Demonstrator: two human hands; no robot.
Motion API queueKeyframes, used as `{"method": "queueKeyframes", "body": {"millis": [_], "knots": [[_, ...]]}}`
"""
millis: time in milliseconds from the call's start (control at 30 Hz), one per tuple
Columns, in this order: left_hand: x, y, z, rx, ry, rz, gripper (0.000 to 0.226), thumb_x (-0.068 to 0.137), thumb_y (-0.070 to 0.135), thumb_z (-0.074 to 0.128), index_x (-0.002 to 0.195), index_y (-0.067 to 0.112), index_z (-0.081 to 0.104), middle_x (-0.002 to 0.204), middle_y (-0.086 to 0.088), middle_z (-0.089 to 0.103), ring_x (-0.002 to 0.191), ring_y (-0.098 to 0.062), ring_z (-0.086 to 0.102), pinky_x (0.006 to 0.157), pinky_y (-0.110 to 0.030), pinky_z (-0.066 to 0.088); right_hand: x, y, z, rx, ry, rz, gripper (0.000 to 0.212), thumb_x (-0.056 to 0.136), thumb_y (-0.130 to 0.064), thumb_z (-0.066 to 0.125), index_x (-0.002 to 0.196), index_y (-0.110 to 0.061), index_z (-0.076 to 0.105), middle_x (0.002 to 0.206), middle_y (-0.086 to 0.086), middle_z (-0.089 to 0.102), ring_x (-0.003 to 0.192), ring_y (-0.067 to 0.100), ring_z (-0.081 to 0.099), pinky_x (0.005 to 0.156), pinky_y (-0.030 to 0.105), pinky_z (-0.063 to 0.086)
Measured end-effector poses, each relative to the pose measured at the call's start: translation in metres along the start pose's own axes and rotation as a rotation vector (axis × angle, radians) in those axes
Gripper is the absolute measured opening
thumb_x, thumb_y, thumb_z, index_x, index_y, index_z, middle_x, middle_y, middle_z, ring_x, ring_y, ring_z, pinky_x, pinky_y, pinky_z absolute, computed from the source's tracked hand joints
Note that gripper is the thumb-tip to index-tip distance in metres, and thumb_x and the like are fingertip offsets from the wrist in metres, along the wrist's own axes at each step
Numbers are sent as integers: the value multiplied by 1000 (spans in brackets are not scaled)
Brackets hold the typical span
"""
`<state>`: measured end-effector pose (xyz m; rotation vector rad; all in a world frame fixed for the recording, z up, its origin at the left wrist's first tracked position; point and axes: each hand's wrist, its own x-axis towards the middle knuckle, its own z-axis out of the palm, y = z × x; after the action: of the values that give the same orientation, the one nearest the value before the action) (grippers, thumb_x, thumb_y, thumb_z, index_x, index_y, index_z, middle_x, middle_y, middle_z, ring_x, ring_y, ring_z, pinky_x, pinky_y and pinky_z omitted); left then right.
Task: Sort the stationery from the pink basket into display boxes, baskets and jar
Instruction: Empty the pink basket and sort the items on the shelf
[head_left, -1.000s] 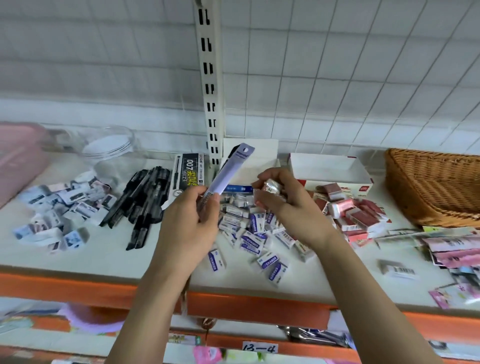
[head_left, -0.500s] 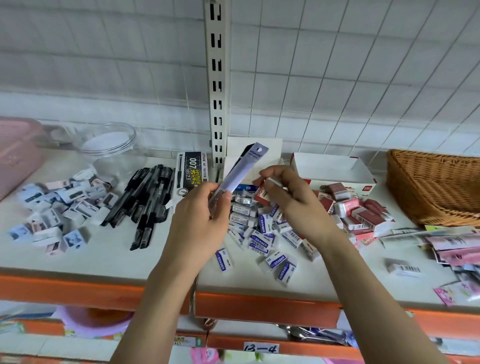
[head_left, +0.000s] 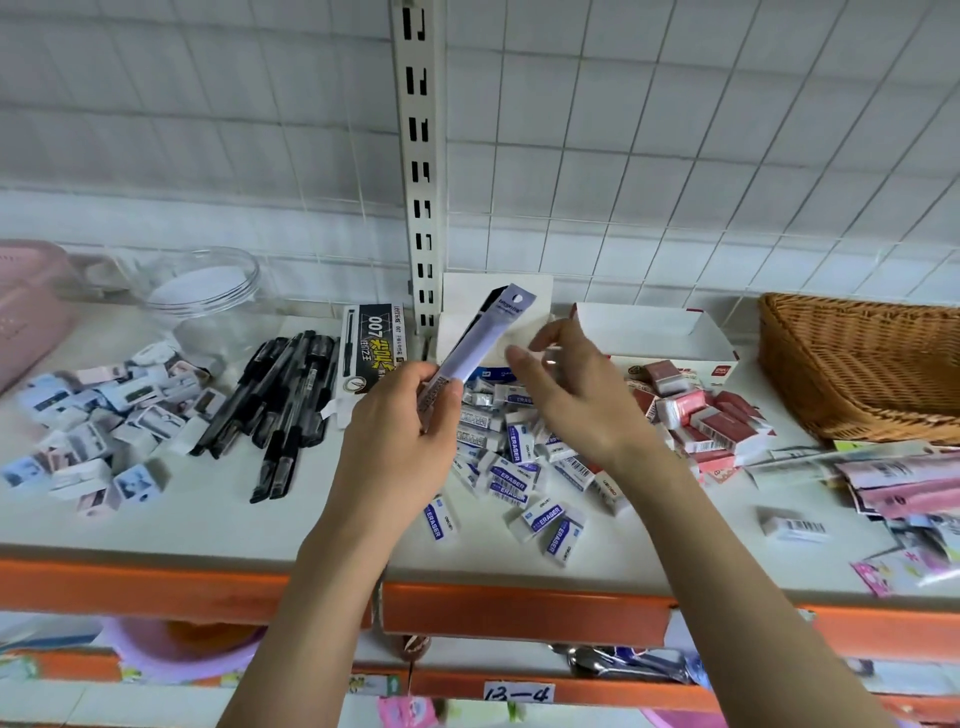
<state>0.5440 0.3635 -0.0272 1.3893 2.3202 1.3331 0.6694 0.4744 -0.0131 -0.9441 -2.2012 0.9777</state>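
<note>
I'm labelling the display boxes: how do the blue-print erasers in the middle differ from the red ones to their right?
The blue-print erasers have white sleeves with blue lettering; the red erasers have red or pink sleeves. The blue-print pile spreads toward the shelf's front edge; the red pile sits by the open white box. Both are small, boxy, barcoded, and loosely heaped.

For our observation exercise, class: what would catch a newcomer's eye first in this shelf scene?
The two hands at centre: the left hand grips a long lilac pen packet tilted up over the shelf, while the right hand hovers beside it. Below them lies a heap of white erasers, with black pens to the left and a wicker basket at far right.
</note>
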Motion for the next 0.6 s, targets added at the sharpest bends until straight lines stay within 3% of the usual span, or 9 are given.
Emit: {"method": "queueKeyframes", "body": {"millis": [67, 100, 167, 233, 300, 367, 433, 533, 600], "knots": [[0, -1, 0, 7, 8, -7, 30, 94, 34, 49, 115, 15, 56, 75, 10, 52, 59, -1, 49, 48, -12, 35, 3, 0, 3, -14, -71, 4, 26, 98, -42, 37, 114, -23, 42, 114, 1, 51, 91, 3, 55, 76, 26, 40], [0, -2, 0, 6, 8, -12, 28, 94, 34, 49, 114, 15, 56, 74, 9, 53, 59, -2, 49, 47, -13, 33, 3, 0, 2, 17, -80, 11, 22, 99, -35, 35, 117, -24, 41, 114, 0, 48, 93, 5, 52, 75, 24, 37], [-1, -3, 0, 7, 11, -17, 24, 94, 34, 49, 109, 16, 57, 72, 8, 54, 57, -5, 50, 47, -17, 31, 2, 5, -6, 45, -29, -9, 24, 98, -18, 35, 122, -22, 38, 102, 1, 51, 86, 11, 50, 68, 25, 35], [-1, -2, 0, 11, 15, -12, 22, 94, 33, 49, 107, 17, 57, 72, 7, 55, 57, -5, 50, 46, -16, 31, -3, 11, -20, 43, 45, -13, 29, 96, -10, 39, 124, -18, 37, 85, 4, 60, 71, 13, 54, 64, 31, 44], [-1, 5, 4, 7, 17, 2, 17, 94, 32, 50, 104, 19, 56, 73, 8, 56, 58, -5, 52, 45, -15, 33, -11, 19, -38, 41, 141, 5, 22, 95, -17, 52, 115, -19, 42, 70, -3, 63, 61, 11, 59, 61, 32, 50], [-2, 15, 11, -10, 3, 11, 11, 94, 31, 50, 97, 21, 53, 70, 6, 56, 56, -7, 52, 45, -16, 34, -22, 29, -58, -38, 265, 35, 11, 89, -28, 61, 91, -20, 54, 64, -6, 62, 56, 5, 57, 55, 20, 44], [-3, 29, 23, -32, -27, 24, 14, 94, 32, 50, 95, 19, 55, 67, 5, 55, 53, -8, 50, 45, -19, 34, -37, 41, -78, -146, 325, 70, 20, 87, -30, 62, 69, -23, 58, 57, -9, 59, 55, 6, 52, 49, 18, 36], [-9, 52, 48, -15, -48, 76, 26, 93, 38, 49, 95, 14, 58, 64, 8, 52, 53, -4, 49, 45, -17, 34, -63, 62, -99, -225, 265, 80, 23, 89, -24, 61, 67, -25, 63, 56, -10, 58, 55, 7, 52, 54, 26, 38], [-14, 67, 64, 14, -71, 90, 36, 88, 47, 50, 92, 12, 56, 67, 2, 53, 59, -9, 52, 48, -18, 35, -81, 75, -111, -271, 211, 69, 24, 89, -22, 63, 66, -30, 61, 52, -16, 53, 54, 1, 51, 53, 18, 36]]}}
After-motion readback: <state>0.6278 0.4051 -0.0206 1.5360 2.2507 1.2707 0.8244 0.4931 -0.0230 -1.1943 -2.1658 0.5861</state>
